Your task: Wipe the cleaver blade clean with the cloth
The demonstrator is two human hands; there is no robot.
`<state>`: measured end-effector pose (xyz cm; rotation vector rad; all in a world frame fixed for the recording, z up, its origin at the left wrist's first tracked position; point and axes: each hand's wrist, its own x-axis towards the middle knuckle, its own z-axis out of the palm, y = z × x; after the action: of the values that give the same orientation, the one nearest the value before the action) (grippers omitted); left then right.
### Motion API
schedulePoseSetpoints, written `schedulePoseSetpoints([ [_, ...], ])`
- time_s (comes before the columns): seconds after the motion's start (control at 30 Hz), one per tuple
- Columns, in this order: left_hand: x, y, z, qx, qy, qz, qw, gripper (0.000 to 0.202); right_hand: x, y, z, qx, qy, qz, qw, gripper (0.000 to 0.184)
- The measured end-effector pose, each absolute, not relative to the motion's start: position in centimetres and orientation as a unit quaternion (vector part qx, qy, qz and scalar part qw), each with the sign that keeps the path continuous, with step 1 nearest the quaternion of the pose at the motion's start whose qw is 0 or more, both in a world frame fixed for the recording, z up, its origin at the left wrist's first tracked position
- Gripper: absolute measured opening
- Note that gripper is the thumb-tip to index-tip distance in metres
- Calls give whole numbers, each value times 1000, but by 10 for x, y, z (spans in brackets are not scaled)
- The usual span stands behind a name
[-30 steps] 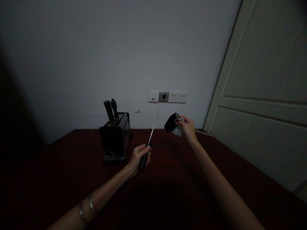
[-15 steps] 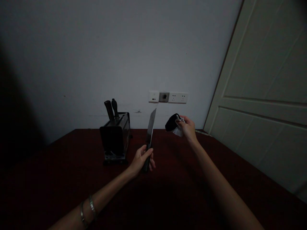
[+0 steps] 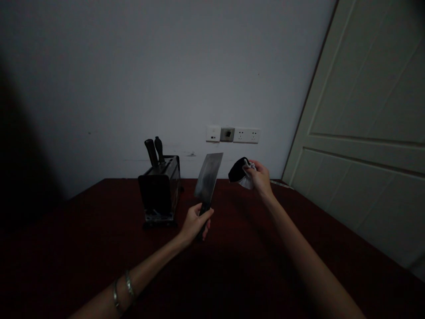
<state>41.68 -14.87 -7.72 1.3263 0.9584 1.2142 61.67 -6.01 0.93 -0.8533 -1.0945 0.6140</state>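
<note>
My left hand is wrapped round the black handle of a cleaver. The broad metal blade points up and away, its flat side facing me. Over to the right, my right hand pinches a bunched black-and-white cloth, held apart from the blade. To the left of the cleaver stands a dark knife block, with two black-handled tools upright in its top; what is inside the block is hidden.
The dark red table reaches back to a pale wall with sockets just above the table's far edge. A panelled white door slants along the right side. The light is dim.
My left hand has turned the cleaver, so the blade seen nearly edge-on before now shows its flat face. My right hand and the cloth have stayed almost still.
</note>
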Motion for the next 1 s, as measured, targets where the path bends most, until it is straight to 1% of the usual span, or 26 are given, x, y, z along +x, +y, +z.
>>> schedulePoseSetpoints([
  [0.13,417,-150,-76,548,410,505,526,33,618,-58,9,-376,-493,286,731,27],
  [0.27,414,-147,-79,528,380,501,571,33,618,-58,8,-375,-489,288,733,26],
  [0.4,414,-143,-89,526,348,475,614,31,618,-60,10,-362,-507,257,739,24],
  [0.53,418,-142,-94,545,338,462,612,32,616,-72,14,-339,-556,198,733,21],
  [0.63,420,-143,-95,563,329,465,599,31,613,-89,21,-317,-635,137,691,23],
  [0.8,421,-143,-93,556,332,478,593,33,608,-111,25,-304,-749,18,588,36],
  [1.0,424,-144,-96,552,347,494,575,34,602,-108,2,-251,-841,5,478,39],
])
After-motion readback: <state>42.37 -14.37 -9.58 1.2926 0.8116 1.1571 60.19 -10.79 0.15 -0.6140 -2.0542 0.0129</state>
